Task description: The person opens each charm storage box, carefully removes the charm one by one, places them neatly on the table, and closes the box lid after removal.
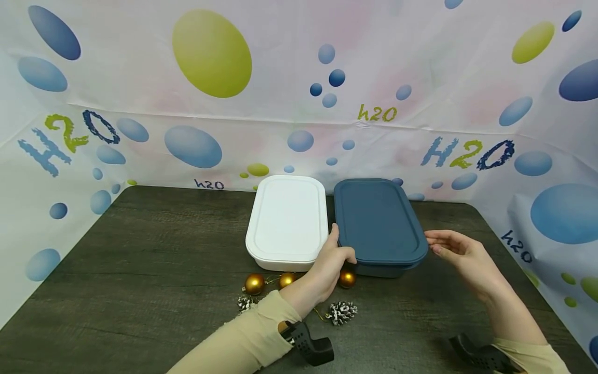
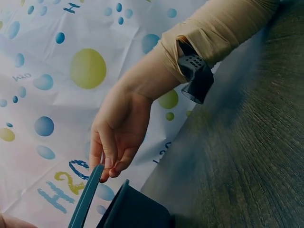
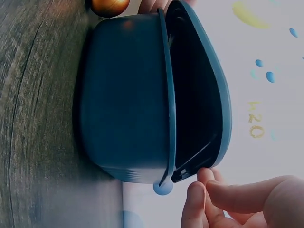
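Observation:
A dark blue lid lies tilted on a dark blue plastic container; in the right wrist view a gap shows between lid and rim. My right hand has its fingertips at the lid's raised right edge, and the left wrist view shows the thumb and fingers meeting that edge. At the opposite side, my left hand holds the lid's left edge, thumb near the front corner; its other fingers are partly hidden. The container's inside is dark, its contents hidden.
Left of the blue container stands a white container with a white lid. In front lie gold baubles and frosted pine cones on a cord, partly behind my left forearm. A patterned curtain hangs behind the dark wooden table.

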Available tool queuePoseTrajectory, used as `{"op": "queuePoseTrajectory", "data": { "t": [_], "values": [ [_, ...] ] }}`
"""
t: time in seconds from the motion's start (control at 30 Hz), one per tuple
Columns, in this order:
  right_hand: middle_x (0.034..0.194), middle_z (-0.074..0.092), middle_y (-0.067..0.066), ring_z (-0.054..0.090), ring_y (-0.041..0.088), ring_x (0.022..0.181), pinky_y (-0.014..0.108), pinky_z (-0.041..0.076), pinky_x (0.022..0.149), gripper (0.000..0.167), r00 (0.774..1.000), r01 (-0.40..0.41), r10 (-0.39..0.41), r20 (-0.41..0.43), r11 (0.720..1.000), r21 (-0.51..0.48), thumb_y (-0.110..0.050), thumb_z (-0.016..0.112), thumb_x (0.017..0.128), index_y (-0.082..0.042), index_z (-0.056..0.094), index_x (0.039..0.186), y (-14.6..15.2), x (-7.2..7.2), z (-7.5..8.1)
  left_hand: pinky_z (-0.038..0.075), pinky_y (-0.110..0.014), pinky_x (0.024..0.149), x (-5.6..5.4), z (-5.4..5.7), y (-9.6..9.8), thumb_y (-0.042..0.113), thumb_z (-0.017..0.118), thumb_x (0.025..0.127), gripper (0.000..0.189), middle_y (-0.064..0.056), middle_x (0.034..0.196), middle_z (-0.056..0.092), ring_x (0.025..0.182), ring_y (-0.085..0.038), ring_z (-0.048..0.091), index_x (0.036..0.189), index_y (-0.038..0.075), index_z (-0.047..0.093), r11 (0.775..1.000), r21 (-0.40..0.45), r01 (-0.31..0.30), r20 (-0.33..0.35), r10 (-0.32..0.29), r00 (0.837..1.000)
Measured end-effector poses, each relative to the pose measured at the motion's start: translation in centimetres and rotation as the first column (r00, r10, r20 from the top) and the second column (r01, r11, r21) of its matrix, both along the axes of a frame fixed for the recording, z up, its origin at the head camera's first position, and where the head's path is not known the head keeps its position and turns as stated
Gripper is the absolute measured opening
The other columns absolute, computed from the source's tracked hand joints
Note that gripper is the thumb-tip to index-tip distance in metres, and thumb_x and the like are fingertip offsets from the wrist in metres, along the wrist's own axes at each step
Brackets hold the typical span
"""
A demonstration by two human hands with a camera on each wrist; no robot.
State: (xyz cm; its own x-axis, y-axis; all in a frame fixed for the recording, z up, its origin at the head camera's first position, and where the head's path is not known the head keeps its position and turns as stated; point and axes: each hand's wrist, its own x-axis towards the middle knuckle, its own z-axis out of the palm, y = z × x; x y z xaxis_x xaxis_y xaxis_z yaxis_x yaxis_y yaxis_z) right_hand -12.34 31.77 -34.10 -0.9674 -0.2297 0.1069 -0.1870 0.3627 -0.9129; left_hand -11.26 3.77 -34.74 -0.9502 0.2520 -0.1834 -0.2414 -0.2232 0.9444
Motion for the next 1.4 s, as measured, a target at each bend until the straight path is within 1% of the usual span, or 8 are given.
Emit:
{"op": "queuePoseTrajectory", "data": {
  "t": [0.2,0.33,0.47,0.63,0.73,0.83,1.17,1.4],
  "values": [
    [0.11,0.06,-0.006,0.058,0.001,0.098,0.017,0.048,0.082,0.04,1.0,0.013,-0.014,0.009,0.994,0.109,-0.015,0.05,0.101,0.008,0.045,0.133,-0.03,-0.02,-0.01,0.025,-0.044,0.102,-0.2,-0.41,0.24,-0.001,0.049,0.074,0.096,-0.007,0.159,-0.007,0.144,-0.032,-0.003,0.154,0.016,0.0,0.999,-0.054,-0.003,-0.017,0.002,1.0],
    [0.116,0.059,0.008,0.056,-0.002,0.097,0.021,0.049,0.082,0.041,0.999,0.03,-0.038,0.039,0.982,0.185,-0.015,0.048,0.102,0.009,0.044,0.135,-0.18,-0.06,0.1,0.024,-0.046,0.102,-0.32,-0.37,0.3,0.002,0.051,0.075,0.095,-0.005,0.159,-0.006,0.144,-0.031,-0.003,0.154,0.017,-0.001,0.995,-0.103,0.009,-0.018,-0.011,1.0],
    [0.121,0.056,0.02,0.055,-0.003,0.096,0.031,0.049,0.086,0.043,0.996,0.042,-0.061,0.068,0.967,0.252,-0.018,0.048,0.102,0.008,0.044,0.135,-0.43,0.01,0.13,0.02,-0.05,0.107,-0.37,-0.45,0.43,0.003,0.052,0.075,0.096,-0.005,0.159,-0.005,0.144,-0.031,-0.002,0.154,0.016,-0.001,0.995,-0.102,0.014,-0.004,-0.014,1.0],
    [0.122,0.055,0.022,0.059,0.015,0.102,0.048,0.046,0.09,0.048,0.994,0.043,-0.069,0.082,0.957,0.285,-0.028,0.05,0.101,0.006,0.046,0.134,-0.63,0.15,0.21,0.018,-0.053,0.108,-0.41,-0.67,0.51,0.004,0.053,0.074,0.097,-0.006,0.159,-0.006,0.143,-0.032,-0.003,0.155,0.017,0.0,0.996,-0.088,0.019,0.009,-0.019,1.0],
    [0.12,0.056,0.021,0.058,0.027,0.105,0.05,0.046,0.089,0.05,0.993,0.043,-0.073,0.092,0.955,0.295,-0.031,0.051,0.1,0.005,0.047,0.134,-0.74,0.16,0.27,0.017,-0.053,0.109,-0.4,-0.77,0.48,0.004,0.053,0.075,0.097,-0.007,0.159,-0.007,0.143,-0.033,-0.003,0.155,0.017,-0.001,0.996,-0.082,0.03,0.016,-0.028,0.999],
    [0.12,0.056,0.02,0.057,0.032,0.106,0.05,0.046,0.088,0.051,0.993,0.039,-0.071,0.099,0.954,0.296,-0.032,0.053,0.099,0.005,0.047,0.134,-0.82,0.15,0.33,0.017,-0.054,0.109,-0.42,-0.78,0.42,0.004,0.053,0.075,0.098,-0.007,0.159,-0.008,0.143,-0.034,-0.003,0.154,0.018,-0.002,0.997,-0.074,0.038,0.019,-0.037,0.999],
    [0.119,0.056,0.019,0.058,0.009,0.094,0.042,0.049,0.083,0.053,0.992,0.039,-0.075,0.105,0.948,0.315,-0.03,0.058,0.097,0.006,0.047,0.134,-0.82,0.01,0.11,0.015,-0.055,0.109,-0.35,-0.69,0.28,0.006,0.054,0.079,0.097,-0.009,0.159,-0.009,0.143,-0.035,0.0,0.154,0.019,-0.006,0.993,-0.097,0.066,0.026,-0.064,0.998],
    [0.118,0.057,0.02,0.059,0.009,0.092,0.039,0.05,0.081,0.054,0.992,0.04,-0.076,0.099,0.947,0.318,-0.03,0.06,0.096,0.008,0.047,0.132,-0.82,-0.03,-0.15,0.013,-0.055,0.11,-0.32,-0.83,0.3,0.005,0.054,0.078,0.099,-0.009,0.159,-0.01,0.143,-0.034,0.0,0.153,0.019,-0.009,0.993,-0.091,0.079,0.026,-0.077,0.997]
  ]
}}
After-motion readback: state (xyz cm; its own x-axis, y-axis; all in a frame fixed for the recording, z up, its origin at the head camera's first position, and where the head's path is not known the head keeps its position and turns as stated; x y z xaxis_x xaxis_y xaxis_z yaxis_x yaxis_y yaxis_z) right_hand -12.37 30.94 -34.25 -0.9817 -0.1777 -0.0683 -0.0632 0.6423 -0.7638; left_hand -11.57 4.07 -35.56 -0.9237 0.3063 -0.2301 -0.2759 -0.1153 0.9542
